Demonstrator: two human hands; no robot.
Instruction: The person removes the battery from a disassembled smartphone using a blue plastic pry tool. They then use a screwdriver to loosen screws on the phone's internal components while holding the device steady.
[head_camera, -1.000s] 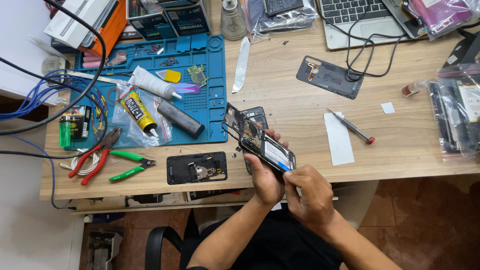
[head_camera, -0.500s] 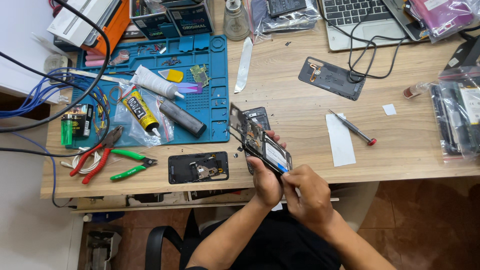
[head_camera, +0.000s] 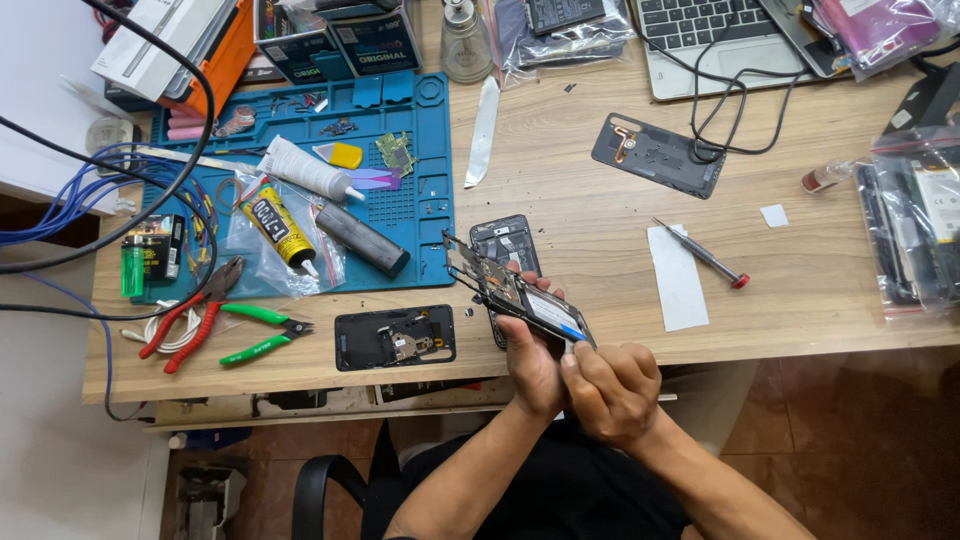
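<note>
Nearest the camera, the left hand (head_camera: 530, 365) is wrapped around the lower end of an opened black smartphone with bare circuit boards and a blue-edged battery (head_camera: 520, 298), holding it tilted above the front edge of the pale wooden desk (head_camera: 600, 230). The right hand (head_camera: 610, 390) is curled tight against it, fingertips pressed at the phone's bottom corner; whether it pinches a tool cannot be told.

Just behind the phone, partly hidden by it, lies a small black phone frame (head_camera: 503, 240). To its left rests a black rear cover with exposed parts (head_camera: 394, 337), then green-handled cutters (head_camera: 262, 333) and red-handled pliers (head_camera: 190, 315). To the right sit a white paper strip (head_camera: 677, 276) and a slim red-tipped screwdriver (head_camera: 700, 252).

Farther back lie a blue silicone repair mat (head_camera: 420, 180) bearing a yellow-and-black glue tube (head_camera: 275, 225) and a dark cylinder (head_camera: 362, 240), a grey back panel (head_camera: 655, 155), and a silver laptop (head_camera: 700, 40) trailing black cable.
</note>
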